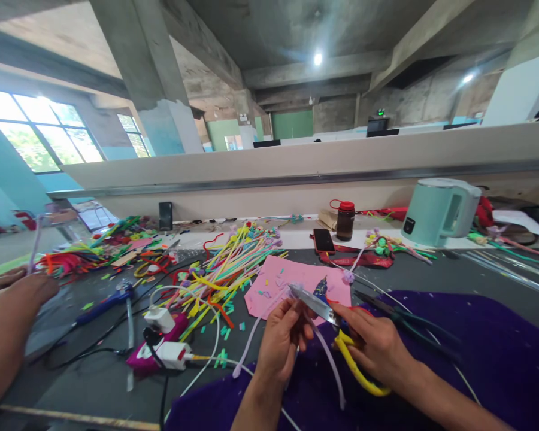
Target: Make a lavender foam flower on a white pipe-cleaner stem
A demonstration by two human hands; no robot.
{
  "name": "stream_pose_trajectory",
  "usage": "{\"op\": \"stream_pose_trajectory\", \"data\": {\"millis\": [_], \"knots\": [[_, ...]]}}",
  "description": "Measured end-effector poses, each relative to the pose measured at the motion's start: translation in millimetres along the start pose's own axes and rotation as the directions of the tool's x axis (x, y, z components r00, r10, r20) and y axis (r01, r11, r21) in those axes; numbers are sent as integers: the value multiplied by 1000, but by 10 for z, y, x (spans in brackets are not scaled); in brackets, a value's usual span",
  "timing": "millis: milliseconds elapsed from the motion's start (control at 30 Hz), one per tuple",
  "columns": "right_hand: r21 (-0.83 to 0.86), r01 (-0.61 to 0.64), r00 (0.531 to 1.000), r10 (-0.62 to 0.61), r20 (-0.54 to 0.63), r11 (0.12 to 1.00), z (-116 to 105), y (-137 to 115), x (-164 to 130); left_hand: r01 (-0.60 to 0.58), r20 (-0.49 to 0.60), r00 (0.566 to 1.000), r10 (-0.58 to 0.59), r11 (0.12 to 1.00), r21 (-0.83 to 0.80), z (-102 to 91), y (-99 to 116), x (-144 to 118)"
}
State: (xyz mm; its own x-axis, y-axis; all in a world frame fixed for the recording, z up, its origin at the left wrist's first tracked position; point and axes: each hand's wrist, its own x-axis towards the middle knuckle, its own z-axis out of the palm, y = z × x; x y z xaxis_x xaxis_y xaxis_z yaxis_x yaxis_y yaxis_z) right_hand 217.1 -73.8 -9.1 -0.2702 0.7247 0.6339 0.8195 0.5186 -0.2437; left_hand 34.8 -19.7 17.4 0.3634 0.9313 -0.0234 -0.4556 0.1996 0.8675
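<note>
My left hand (282, 338) pinches a lavender pipe cleaner (331, 358), whose ends hang below the fingers. In my right hand (377, 344) is a pair of scissors (312, 304) with a yellow handle loop. Their blades reach to the fingertips of my left hand, close to the pipe cleaner; whether they touch it I cannot tell. Under both hands lies a pink sheet (269, 281) with small fuzzy clippings on it. Another lavender strand (248, 347) droops left of my left hand. Pliers (406, 317) with dark handles lie to the right.
Another person's hands (22, 293) hold a lavender strand at far left. A pile of coloured pipe cleaners (233, 269), a glue gun (103, 302) and a power strip with chargers (168, 353) lie leftward. Behind are a phone (324, 241), a bottle (345, 221) and a green kettle (435, 212).
</note>
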Motion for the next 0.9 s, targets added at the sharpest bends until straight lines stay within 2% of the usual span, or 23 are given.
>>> {"op": "stream_pose_trajectory", "data": {"millis": [233, 467, 700, 900], "knots": [[-3, 3, 1000, -3, 30, 1000, 10, 5, -10, -12, -23, 1000, 12, 1000, -4, 6, 0, 3], [39, -141, 988, 138, 71, 989, -65, -122, 60, -7, -46, 999, 8, 1000, 21, -5, -6, 13], [48, -143, 989, 140, 55, 989, -46, -80, 55, 4, -38, 999, -3, 999, 39, 12, 1, 6], [8, -137, 988, 136, 75, 990, -26, -49, 43, -41, -15, 999, 43, 995, 94, 14, -23, 0]]}}
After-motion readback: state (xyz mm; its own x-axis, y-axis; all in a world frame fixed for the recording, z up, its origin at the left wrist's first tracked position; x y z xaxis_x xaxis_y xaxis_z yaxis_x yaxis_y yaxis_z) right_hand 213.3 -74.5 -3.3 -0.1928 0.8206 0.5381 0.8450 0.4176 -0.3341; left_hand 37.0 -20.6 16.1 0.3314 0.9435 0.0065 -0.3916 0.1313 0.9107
